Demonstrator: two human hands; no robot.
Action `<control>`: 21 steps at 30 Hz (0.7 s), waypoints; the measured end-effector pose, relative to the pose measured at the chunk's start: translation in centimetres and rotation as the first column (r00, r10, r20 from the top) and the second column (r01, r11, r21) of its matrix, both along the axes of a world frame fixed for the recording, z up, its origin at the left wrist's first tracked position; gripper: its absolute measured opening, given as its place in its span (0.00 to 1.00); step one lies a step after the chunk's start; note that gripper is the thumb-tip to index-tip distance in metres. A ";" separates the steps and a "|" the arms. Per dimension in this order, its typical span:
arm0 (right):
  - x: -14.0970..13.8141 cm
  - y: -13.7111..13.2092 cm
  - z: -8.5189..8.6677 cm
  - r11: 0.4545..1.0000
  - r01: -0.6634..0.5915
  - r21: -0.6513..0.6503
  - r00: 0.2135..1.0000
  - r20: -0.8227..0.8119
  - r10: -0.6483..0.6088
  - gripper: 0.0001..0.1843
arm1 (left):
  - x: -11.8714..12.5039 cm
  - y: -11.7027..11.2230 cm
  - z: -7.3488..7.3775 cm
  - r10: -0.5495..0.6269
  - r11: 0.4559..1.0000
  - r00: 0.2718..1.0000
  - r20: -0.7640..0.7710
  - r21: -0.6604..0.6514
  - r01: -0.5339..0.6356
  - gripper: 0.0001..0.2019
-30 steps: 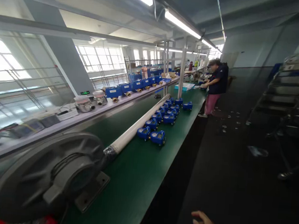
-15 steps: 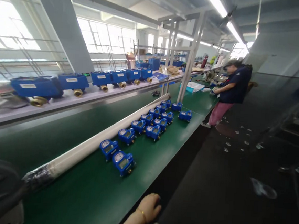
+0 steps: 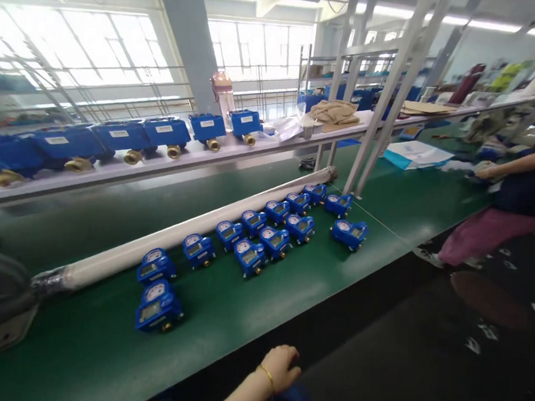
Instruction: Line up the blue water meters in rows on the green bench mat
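My left hand (image 3: 281, 367), with a thin gold bracelet at the wrist, hangs over the dark floor just off the bench edge. Its fingers bend loosely, the thumb stands apart, and no object shows in it. My right hand is not in view; a small pale shape at the bottom edge is too little to name. Blue water meters with round dials and small screens stand in loose rows on the green bench (image 3: 240, 309). The closest is a blue meter (image 3: 160, 306) at the left; another blue meter (image 3: 349, 233) sits apart at the right.
A long white roll (image 3: 191, 228) lies behind the meters. The raised shelf (image 3: 224, 157) holds several blue meters with brass fittings. Metal posts (image 3: 390, 105) rise from the bench. A co-worker (image 3: 529, 165) stands at the right, near a blue-and-white packet (image 3: 414, 155). Litter dots the floor.
My view has swung right and come closer to the bench, so the co-worker and posts appear further right and larger. My left hand stays low beside the bench edge.
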State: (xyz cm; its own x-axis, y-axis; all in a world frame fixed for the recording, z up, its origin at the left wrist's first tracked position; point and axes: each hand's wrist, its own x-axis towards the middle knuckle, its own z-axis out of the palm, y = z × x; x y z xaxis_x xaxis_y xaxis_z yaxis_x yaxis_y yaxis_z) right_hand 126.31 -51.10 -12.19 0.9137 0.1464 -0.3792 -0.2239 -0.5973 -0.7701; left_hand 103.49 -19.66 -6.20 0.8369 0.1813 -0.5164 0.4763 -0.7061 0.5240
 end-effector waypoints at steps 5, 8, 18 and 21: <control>14.2 -1.4 3.5 0.994 0.082 0.067 0.992 -0.101 -0.075 0.35 | 3.3 -1.2 -1.1 0.285 0.958 0.959 -0.007 -0.017 -0.285 0.16; 22.5 4.5 5.8 0.991 -0.086 0.100 0.992 -0.078 0.094 0.36 | 6.0 -0.8 -3.2 0.457 0.886 0.889 0.010 -0.094 -0.455 0.15; 32.4 27.1 8.2 0.474 -0.568 -0.673 0.503 0.173 0.847 0.54 | 26.9 3.7 -1.5 0.550 0.822 0.833 0.061 -0.213 -0.528 0.16; 31.6 30.0 7.6 0.208 -0.617 -0.759 0.411 -0.086 0.907 0.60 | 30.6 4.6 -0.1 0.573 0.809 0.813 0.102 -0.226 -0.542 0.15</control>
